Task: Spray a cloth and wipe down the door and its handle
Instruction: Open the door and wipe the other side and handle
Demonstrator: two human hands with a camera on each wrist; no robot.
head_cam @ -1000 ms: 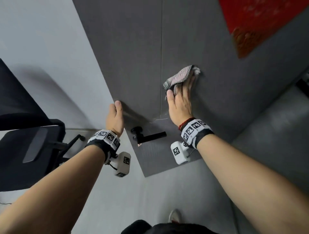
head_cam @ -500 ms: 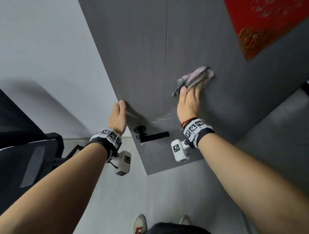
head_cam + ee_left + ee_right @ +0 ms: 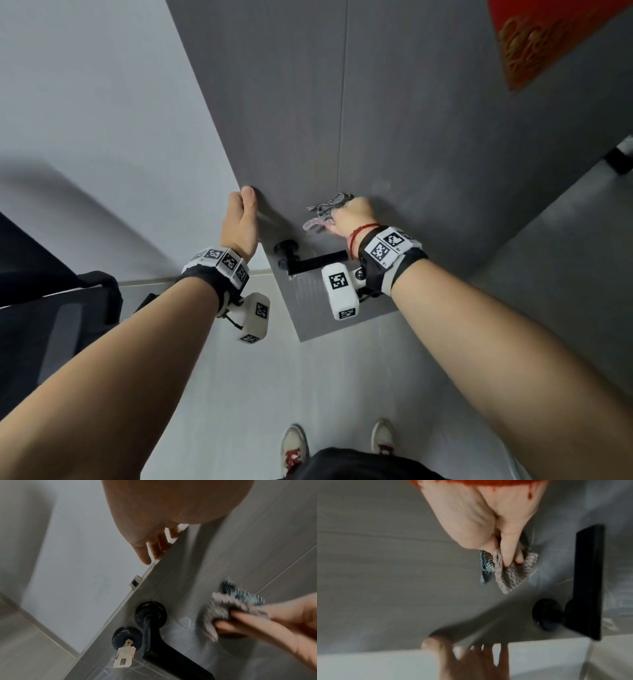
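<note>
The grey door stands ajar in front of me, with a black lever handle low on it. My left hand grips the door's free edge above the handle: thumb on the front face, fingers wrapped behind. My right hand pinches a crumpled grey checked cloth and presses it on the door face just above the lever. The right wrist view shows the cloth under my fingers, beside the handle. From the left wrist, cloth and handle are close together.
A key sticks out of the lock below the lever. A black office chair stands at the left near the white wall. A red decoration hangs high on the door. My shoes stand on the grey floor.
My right hand has slid the cloth down the door, from high on the panel to just above the handle. The left hand has kept its grip on the door edge.
</note>
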